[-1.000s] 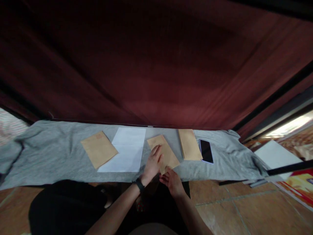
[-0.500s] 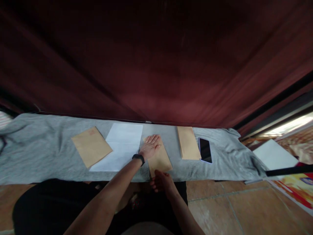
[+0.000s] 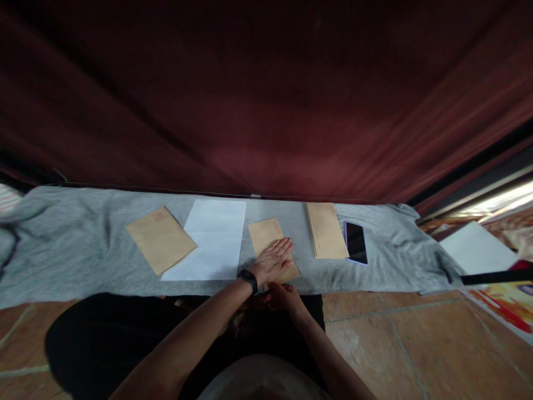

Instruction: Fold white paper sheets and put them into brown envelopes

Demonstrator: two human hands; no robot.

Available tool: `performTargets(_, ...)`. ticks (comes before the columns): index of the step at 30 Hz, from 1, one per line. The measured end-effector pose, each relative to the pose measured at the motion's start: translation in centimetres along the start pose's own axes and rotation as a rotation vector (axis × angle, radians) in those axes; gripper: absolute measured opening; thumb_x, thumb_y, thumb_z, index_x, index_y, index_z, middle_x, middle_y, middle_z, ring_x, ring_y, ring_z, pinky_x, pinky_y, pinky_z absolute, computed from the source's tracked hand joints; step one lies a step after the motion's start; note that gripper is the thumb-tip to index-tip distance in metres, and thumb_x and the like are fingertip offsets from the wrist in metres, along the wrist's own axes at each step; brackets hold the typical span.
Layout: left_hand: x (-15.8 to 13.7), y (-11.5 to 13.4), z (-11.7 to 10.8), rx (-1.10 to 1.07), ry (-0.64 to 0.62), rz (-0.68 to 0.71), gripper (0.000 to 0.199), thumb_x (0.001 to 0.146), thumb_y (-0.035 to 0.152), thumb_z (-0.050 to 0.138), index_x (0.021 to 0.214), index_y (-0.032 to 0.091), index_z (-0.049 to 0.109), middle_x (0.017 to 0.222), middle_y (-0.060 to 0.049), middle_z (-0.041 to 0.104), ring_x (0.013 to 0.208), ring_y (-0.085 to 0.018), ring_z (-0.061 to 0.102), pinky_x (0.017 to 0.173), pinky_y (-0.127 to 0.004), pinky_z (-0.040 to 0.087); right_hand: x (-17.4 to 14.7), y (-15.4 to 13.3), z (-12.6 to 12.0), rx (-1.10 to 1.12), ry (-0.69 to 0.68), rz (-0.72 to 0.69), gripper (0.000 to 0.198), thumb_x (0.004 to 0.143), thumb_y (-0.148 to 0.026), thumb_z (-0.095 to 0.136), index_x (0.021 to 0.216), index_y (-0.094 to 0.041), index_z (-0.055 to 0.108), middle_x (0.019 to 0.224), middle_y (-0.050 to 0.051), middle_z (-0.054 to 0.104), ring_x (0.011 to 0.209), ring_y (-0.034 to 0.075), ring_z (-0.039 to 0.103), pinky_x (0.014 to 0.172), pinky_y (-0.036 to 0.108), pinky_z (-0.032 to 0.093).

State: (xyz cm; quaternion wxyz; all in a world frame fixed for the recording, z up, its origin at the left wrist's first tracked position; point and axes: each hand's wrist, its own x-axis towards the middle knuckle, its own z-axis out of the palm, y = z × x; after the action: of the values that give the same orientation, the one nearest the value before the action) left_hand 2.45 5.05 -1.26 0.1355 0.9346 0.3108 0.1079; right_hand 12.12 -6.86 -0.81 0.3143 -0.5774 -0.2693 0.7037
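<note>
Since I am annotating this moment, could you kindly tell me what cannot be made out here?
In the head view:
Central envelope: middle covered by the left hand.
Right hand: fingertips shadowed and blurred, so its grip is unclear.
Left envelope: print too small to read.
Colourful sheet: cut off by the picture's right edge.

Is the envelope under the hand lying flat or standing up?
Lying flat: the envelope rests on the grey cloth, with the left hand laid across it. Whether it's sealed, I can't tell.
</note>
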Motion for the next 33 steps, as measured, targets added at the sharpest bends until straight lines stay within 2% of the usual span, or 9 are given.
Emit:
performTargets(5,-1.7,1.8,-0.6,-0.032,-0.049,0.034,0.059,0.105,0.047,0.025,0.154,0.015,0.033,0.162,-0.009,0.032,0.152,-0.017,0.022,0.124,-0.036,0.012,-1.8,0.3,-1.0,-0.01,-0.154,-0.089,0.057,0.068,-0.07,0.072,0.081,-0.015,0.076,0.086,0.009,0.074,0.071,0.017,0.064,0.062,0.027,0.053)
performTargets(11,-4.3,3.6,-0.2,-0.042,-0.012,0.116,0.057,0.105,0.044,0.031,0.156,0.018,0.029,0.164,-0.006,0.029,0.152,-0.016,0.02,0.125,-0.037,0.013,-3.7,0.5,-3.3,-0.062,-0.309,-0.004,0.056,0.074,-0.068,0.07,0.084,-0.013,0.075,0.085,0.009,0.074,0.069,0.014,0.065,0.063,0.026,0.054)
performTargets(15,-5.5,4.7,0.5,-0.02,0.004,0.128,0.055,0.103,0.032,0.037,0.156,0.019,0.029,0.164,-0.006,0.027,0.153,-0.017,0.019,0.126,-0.037,0.013,-5.0,-1.3,-5.3,-0.09,-0.298,-0.03,0.055,0.081,-0.066,0.064,0.08,-0.012,0.073,0.079,0.009,0.073,0.065,0.014,0.066,0.063,0.027,0.055)
performTargets(18,-6.3,5.7,0.6,-0.005,-0.005,0.118,0.059,0.102,0.035,0.041,0.156,0.017,0.026,0.164,-0.008,0.027,0.152,-0.019,0.02,0.125,-0.038,0.014,-5.0,-2.5,-6.7,-0.071,-0.154,-0.141,0.051,0.084,-0.064,0.062,0.076,-0.014,0.07,0.076,0.007,0.071,0.065,0.015,0.065,0.064,0.028,0.055)
performTargets(21,-7.4,6.7,0.2,0.018,0.005,0.129,0.066,0.101,0.045,0.044,0.157,0.015,0.025,0.163,-0.011,0.028,0.152,-0.022,0.022,0.124,-0.039,0.018,-4.0,-2.8,-7.7,-0.129,0.219,-0.322,0.042,0.085,-0.059,0.059,0.082,-0.018,0.069,0.076,0.005,0.069,0.065,0.017,0.064,0.061,0.03,0.055)
performTargets(24,-8.7,7.4,-0.1,0.061,0.029,0.112,0.066,0.101,0.046,0.045,0.156,0.015,0.027,0.162,-0.011,0.031,0.151,-0.022,0.024,0.124,-0.039,0.021,-2.8,-2.4,-7.9,-0.395,0.479,-0.517,0.03,0.088,-0.046,0.055,0.093,-0.02,0.07,0.087,0.007,0.071,0.073,0.021,0.066,0.065,0.032,0.055)
performTargets(26,-9.8,7.6,-0.2,0.092,0.042,0.085,0.063,0.101,0.044,0.046,0.155,0.015,0.029,0.161,-0.01,0.034,0.15,-0.021,0.027,0.123,-0.038,0.023,-2.3,-2.1,-7.6,-0.604,0.558,-0.597,0.024,0.09,-0.035,0.051,0.096,-0.02,0.07,0.091,0.008,0.07,0.079,0.022,0.066,0.072,0.034,0.055)
performTargets(28,-11.0,7.5,-0.2,0.113,0.052,0.062,0.062,0.101,0.041,0.047,0.155,0.016,0.03,0.16,-0.009,0.036,0.149,-0.021,0.031,0.122,-0.038,0.026,-2.1,-1.8,-7.0,-0.756,0.621,-0.618,0.022,0.09,-0.028,0.049,0.096,-0.02,0.069,0.09,0.008,0.068,0.079,0.022,0.066,0.075,0.033,0.053)
performTargets(33,-13.8,6.3,-0.7,0.088,0.078,-0.029,0.06,0.101,0.027,0.043,0.158,0.022,0.024,0.159,-0.006,0.038,0.146,-0.019,0.036,0.119,-0.036,0.035,-1.5,-1.5,-5.6,-0.861,0.659,-0.596,0.015,0.09,-0.024,0.053,0.098,-0.021,0.065,0.092,0.007,0.066,0.08,0.02,0.065,0.076,0.03,0.052)
